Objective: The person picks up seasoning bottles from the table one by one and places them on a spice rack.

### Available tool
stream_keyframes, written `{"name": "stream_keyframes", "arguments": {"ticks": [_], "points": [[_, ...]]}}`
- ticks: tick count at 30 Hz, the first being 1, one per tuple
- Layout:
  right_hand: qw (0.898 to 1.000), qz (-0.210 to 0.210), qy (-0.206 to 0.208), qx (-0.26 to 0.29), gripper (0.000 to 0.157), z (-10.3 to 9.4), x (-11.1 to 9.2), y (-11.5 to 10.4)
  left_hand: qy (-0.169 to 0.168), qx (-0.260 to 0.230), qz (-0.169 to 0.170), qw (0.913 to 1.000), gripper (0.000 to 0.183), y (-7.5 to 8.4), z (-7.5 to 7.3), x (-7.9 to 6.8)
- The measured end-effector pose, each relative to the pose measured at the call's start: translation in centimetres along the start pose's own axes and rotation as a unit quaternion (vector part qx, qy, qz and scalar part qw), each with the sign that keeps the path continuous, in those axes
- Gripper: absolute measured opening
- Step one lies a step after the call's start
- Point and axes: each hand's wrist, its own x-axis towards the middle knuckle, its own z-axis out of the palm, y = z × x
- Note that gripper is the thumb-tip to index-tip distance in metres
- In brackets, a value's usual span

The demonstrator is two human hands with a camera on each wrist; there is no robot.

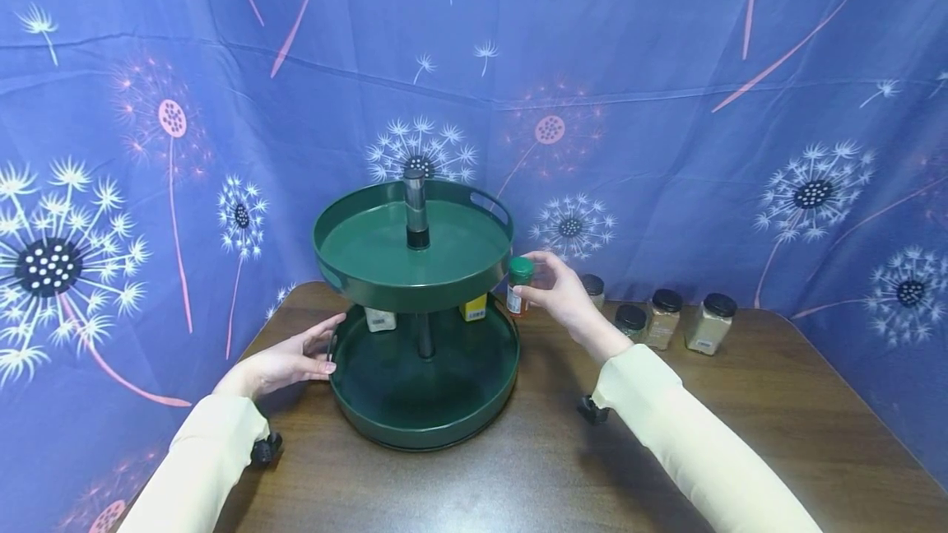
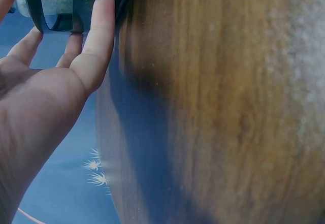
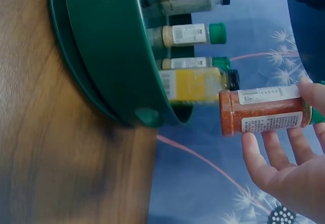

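My right hand (image 1: 566,294) holds a spice jar (image 3: 266,109) with a green lid and orange-red contents, thumb on one side and fingers on the other. In the head view, this jar is beside the right edge of a green two-tier turntable rack (image 1: 422,426), just below the upper tray's rim. At the rack's left, my left hand (image 1: 289,360) touches the lower tray's outer wall with extended, spread fingertips (image 2: 104,10). Between the tiers stand a yellow-labelled bottle (image 3: 195,84) and green-lidded jars (image 3: 190,34), partly hidden by the tray wall.
Several black-lidded jars stand on the wooden table (image 1: 548,459) at the right, among them a pale one (image 1: 711,326) and a tan one (image 1: 662,321). The rack's central post (image 1: 416,212) rises through the upper tray. A blue dandelion-print cloth (image 1: 652,64) hangs behind.
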Motion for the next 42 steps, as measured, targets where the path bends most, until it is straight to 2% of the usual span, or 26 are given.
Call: {"name": "stream_keyframes", "arguments": {"ticks": [10,19,29,35,39,42], "points": [[1.000,-0.004,0.012,0.005,0.053,2.2,0.9,1.5,0.004,0.003,0.004,1.0000,0.091,0.0,0.0,0.0],[0.999,0.018,0.029,0.034,0.055,3.7,1.5,3.3,-0.002,-0.007,0.003,1.0000,0.090,-0.4,-0.1,0.3],[0.999,0.013,0.034,0.023,0.051,4.8,1.9,4.6,-0.004,-0.020,0.009,0.9997,0.091,-0.2,0.0,0.1],[0.997,-0.015,0.056,-0.051,0.045,5.6,2.2,4.6,-0.001,-0.021,0.004,0.9998,0.091,0.0,0.1,0.0],[0.990,-0.045,0.061,-0.119,0.041,6.0,2.3,4.9,0.004,-0.020,-0.002,0.9998,0.092,-0.1,0.1,0.1],[0.985,-0.061,0.064,-0.149,0.039,6.1,2.4,5.1,0.006,-0.020,-0.005,0.9998,0.092,-0.1,0.1,0.1]]}}
